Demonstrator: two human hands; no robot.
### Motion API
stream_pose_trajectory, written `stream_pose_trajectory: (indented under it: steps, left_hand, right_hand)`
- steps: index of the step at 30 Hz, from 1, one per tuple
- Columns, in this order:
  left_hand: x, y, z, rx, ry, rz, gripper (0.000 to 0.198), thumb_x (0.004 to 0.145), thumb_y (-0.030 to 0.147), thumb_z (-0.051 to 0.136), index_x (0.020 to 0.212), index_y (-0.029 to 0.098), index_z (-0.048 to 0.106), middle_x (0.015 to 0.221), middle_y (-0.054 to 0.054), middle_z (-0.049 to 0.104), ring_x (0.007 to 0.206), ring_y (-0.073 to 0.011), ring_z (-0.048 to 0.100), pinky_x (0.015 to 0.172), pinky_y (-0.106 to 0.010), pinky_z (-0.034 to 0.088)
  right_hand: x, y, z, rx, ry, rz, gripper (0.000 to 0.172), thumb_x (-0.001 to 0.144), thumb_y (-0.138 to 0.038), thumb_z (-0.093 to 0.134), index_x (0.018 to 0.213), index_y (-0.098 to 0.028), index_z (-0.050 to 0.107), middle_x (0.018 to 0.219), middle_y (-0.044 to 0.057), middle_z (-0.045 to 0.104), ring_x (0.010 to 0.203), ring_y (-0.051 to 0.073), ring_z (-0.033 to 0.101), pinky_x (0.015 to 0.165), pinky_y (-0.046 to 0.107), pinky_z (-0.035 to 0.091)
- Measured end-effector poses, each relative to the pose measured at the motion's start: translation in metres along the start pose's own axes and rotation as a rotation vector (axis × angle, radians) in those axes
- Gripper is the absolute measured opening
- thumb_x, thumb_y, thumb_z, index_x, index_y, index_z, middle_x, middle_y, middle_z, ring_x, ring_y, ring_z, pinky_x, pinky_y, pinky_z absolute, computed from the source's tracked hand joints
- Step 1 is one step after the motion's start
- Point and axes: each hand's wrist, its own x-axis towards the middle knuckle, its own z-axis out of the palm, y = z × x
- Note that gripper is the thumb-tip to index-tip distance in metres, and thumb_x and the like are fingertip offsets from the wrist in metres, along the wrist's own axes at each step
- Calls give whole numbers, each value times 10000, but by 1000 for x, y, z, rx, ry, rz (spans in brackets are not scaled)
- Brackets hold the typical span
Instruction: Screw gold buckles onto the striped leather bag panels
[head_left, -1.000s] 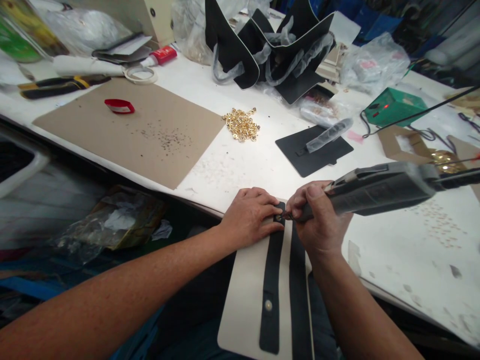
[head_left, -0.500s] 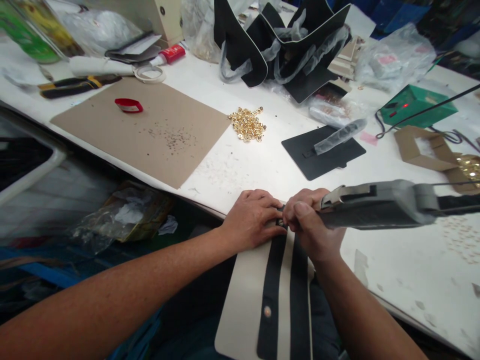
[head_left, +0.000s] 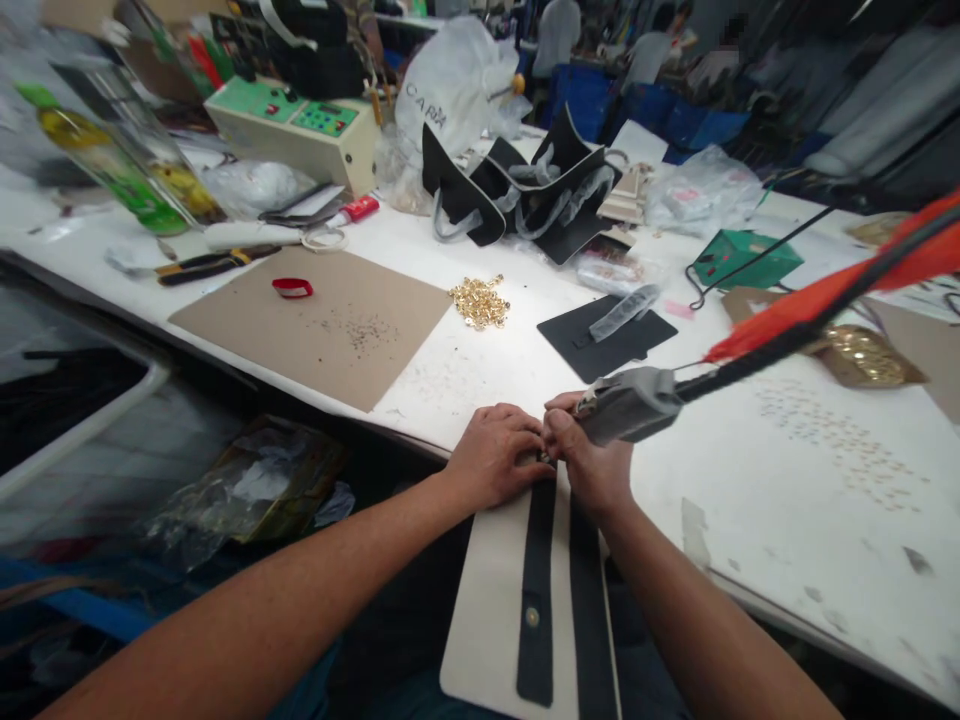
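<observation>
Left hand [head_left: 496, 455]: lies at the far end of the black strap [head_left: 536, 560], fingers slightly parted — whether they pinch something, I cannot tell.
Right hand [head_left: 592, 462]: is closed around the grey tool [head_left: 634, 402], beside my left hand.
Pale panel [head_left: 491, 610]: under the strap, before me at the edge of the surface [head_left: 735, 470].
</observation>
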Motion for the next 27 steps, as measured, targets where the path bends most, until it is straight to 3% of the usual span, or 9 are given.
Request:
stream_pose_trajectory:
  steps: [5,10,13,16,18,21,24,25,27]
  left_hand:
    - [1,4,-3,-11,0,-6,283,815,418,875,1065,301,813,1233,0,772,1189,-269,633,1037,-443,440]
    - [1,5,-3,-15,29,-45,286,797,378,886,1066,296,828,1206,-12,785,1171,-274,650,1035,-454,474]
    - [3,4,-4,-16,28,-31,287,787,348,889,1063,297,830,1194,-15,791,1165,-277,659,1036,-457,488]
    - [5,4,-6,-17,18,-19,273,785,347,887,1048,302,831,1176,-11,797,1148,-270,667,1049,-459,485]
    - [5,5,-8,-19,13,-30,260,788,344,882,1039,298,831,1176,-12,796,1151,-267,662,1058,-457,480]
    - [3,9,-9,-22,11,-45,243,800,333,869,1034,284,829,1187,-27,793,1160,-272,652,1063,-463,475]
    - [2,12,-10,-33,6,-51,254,803,342,862,1045,275,826,1197,-39,793,1165,-281,647,1066,-477,468]
    - [2,12,-11,-42,4,-54,264,798,345,864,1048,272,827,1199,-43,793,1171,-284,644,1068,-480,465]
    - [1,13,-10,-70,5,-64,273,786,346,867,1045,269,829,1196,-48,793,1183,-290,636,1077,-485,458]
  right_hand:
    - [-8,-40,-14,71,109,15,396,843,-549,799,944,-199,646,675,-27,616,513,136,552,503,278,464]
    - [-52,-79,-81,-478,301,182,525,814,-627,769,1088,-182,727,654,-1,658,609,219,631,604,338,503]
    - [-89,-68,-126,-776,259,304,551,827,-675,668,1099,-200,724,756,24,708,740,279,674,735,395,539]
    - [-120,-38,-159,-846,274,343,642,859,-688,565,1246,-189,679,1050,95,764,1000,351,704,933,457,545]
    - [-139,-19,-170,-857,338,331,752,878,-693,522,1391,-148,605,1270,155,719,1178,385,667,1059,497,501]
    - [-169,-3,-171,-973,493,194,927,886,-738,502,1525,-66,480,1462,243,588,1336,449,565,1149,599,423]
    - [-197,4,-158,-1151,665,-151,913,919,-681,572,1615,-119,389,1542,244,509,1384,477,514,1142,661,419]
    - [-203,7,-151,-1191,639,-273,836,945,-603,599,1632,-180,378,1556,217,505,1377,462,530,1121,654,450]
    - [-208,15,-134,-1232,417,-459,699,984,-409,611,1634,-296,382,1574,158,508,1365,414,565,1054,605,530]
